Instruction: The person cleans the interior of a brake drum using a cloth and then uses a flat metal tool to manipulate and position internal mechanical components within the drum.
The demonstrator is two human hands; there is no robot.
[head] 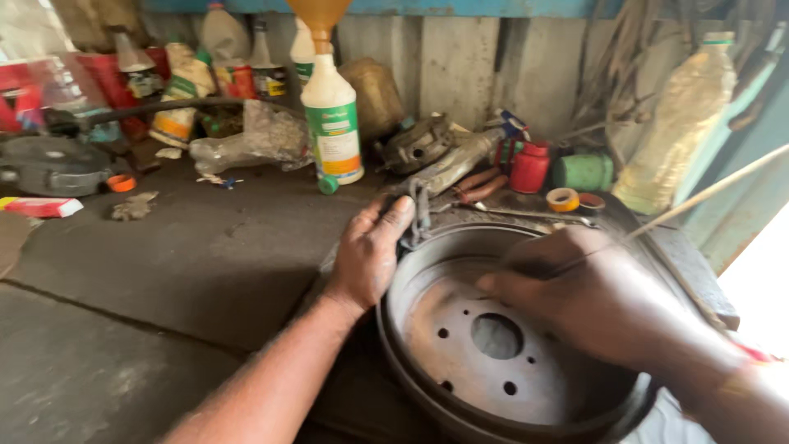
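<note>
A rusty round brake drum (460, 370) lies open side up on the dark workbench (205, 247), with a centre hole and several small bolt holes. My left hand (370, 251) grips the drum's far left rim, thumb over the edge. My right hand (588, 296) reaches inside the drum, fingers closed on a thin dark object pressed against the inner wall; what it is stays blurred. A thin pale stick (707, 193) runs up to the right from that hand.
A white bottle (331, 123) with an orange funnel stands behind the drum. Red-handled pliers (481, 185), a red can (530, 167), a green can (583, 172), tape rolls (563, 199) and a large plastic bottle (682, 123) crowd the back right. Bottles and metal parts fill the back left.
</note>
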